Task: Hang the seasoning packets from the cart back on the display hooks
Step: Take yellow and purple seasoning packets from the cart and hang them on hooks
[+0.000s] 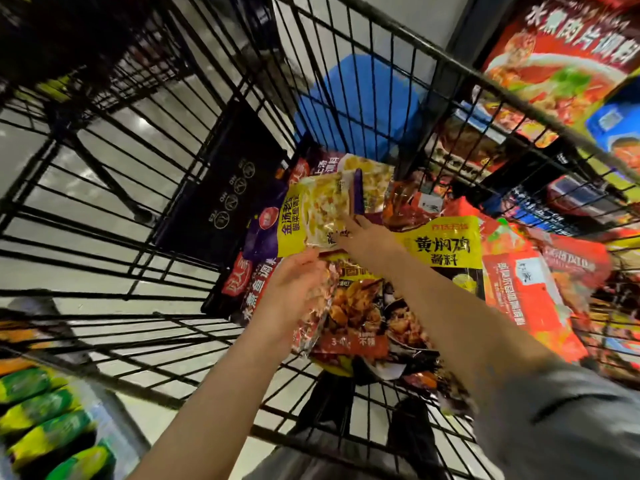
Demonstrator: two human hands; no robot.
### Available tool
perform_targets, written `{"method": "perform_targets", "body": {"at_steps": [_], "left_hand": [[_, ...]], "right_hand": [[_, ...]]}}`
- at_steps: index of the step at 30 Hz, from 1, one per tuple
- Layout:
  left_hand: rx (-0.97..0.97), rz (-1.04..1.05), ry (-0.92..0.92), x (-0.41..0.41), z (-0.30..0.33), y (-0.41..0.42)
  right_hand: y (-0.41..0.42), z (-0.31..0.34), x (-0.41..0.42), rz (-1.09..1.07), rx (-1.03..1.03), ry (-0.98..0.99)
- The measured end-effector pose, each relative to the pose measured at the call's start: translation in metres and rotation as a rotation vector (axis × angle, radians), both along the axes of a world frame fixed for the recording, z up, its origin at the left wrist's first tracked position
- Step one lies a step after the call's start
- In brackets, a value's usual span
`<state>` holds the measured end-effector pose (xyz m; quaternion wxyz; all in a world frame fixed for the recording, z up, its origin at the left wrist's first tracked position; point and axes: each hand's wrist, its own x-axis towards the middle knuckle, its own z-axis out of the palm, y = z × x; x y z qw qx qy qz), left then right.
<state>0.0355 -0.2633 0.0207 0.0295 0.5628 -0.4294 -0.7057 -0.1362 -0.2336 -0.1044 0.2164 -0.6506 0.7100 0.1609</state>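
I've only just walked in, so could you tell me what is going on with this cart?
A person is reaching into a black wire cart full of seasoning packets. The left hand holds a small stack of packets, and the right hand pinches a yellow packet lifted above the pile. No display hook is visible, so nothing is rehung yet.

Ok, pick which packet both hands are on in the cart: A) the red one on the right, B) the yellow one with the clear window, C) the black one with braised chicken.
B: the left hand and right hand both touch the yellow packet.
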Motion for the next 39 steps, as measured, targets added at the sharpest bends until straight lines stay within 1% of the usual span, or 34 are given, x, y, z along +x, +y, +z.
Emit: {"method": "perform_targets", "body": {"at_steps": [2,4,7,9,13,15,18,21,23,25,27,29,31,32,33,35,36,37,39], "left_hand": [[0.116,0.068,0.024,0.000,-0.002,0.001],[0.167,0.059,0.022,-0.001,-0.003,0.003],[0.205,0.081,0.014,-0.002,-0.002,0.004],[0.218,0.119,0.018,-0.002,-0.001,0.002],[0.225,0.201,0.038,0.001,-0.006,-0.001],[0.247,0.234,0.043,0.001,-0.010,-0.001],[0.314,0.268,0.010,0.002,-0.015,0.001],[0.442,0.269,-0.035,-0.003,-0.018,0.006],[0.499,0.273,-0.016,-0.010,-0.017,0.013],[0.451,0.268,0.000,-0.019,-0.016,0.020],[0.331,0.267,0.059,-0.023,-0.019,0.024],[0.218,0.210,0.063,-0.025,-0.017,0.027],[0.122,0.096,0.029,-0.026,-0.021,0.032],[0.068,0.063,0.006,-0.025,-0.024,0.034],[0.006,0.044,-0.024,-0.023,-0.027,0.035],[-0.097,0.025,-0.056,-0.021,-0.034,0.034],[-0.123,0.028,-0.052,-0.021,-0.036,0.033],[-0.117,0.032,-0.031,-0.021,-0.035,0.032],[-0.102,0.024,0.020,-0.022,-0.034,0.028]], "right_hand": [[0.014,0.000,0.004,0.062,-0.094,0.083],[0.023,0.002,0.003,0.093,-0.134,0.139],[0.026,0.007,-0.001,0.101,-0.117,0.100],[0.022,0.008,-0.002,0.131,-0.133,0.088],[0.014,0.003,-0.006,0.121,-0.110,0.051],[0.014,0.004,-0.005,0.062,-0.150,0.026],[0.024,0.022,0.000,-0.137,-0.220,-0.016],[0.052,0.052,0.017,-0.288,-0.462,0.053],[0.080,0.071,0.034,-0.392,-0.650,-0.016],[0.108,0.075,0.051,-0.426,-0.760,-0.103],[0.126,0.079,0.071,-0.463,-0.763,-0.209],[0.139,0.082,0.090,-0.500,-0.719,-0.343],[0.147,0.085,0.100,-0.515,-0.633,-0.365],[0.150,0.087,0.101,-0.546,-0.568,-0.412],[0.151,0.092,0.099,-0.594,-0.527,-0.495],[0.153,0.105,0.083,-0.757,-0.444,-0.686],[0.156,0.106,0.069,-0.860,-0.444,-0.695],[0.161,0.098,0.051,-0.991,-0.441,-0.650],[0.172,0.072,0.010,-1.198,-0.379,-0.472]]}}
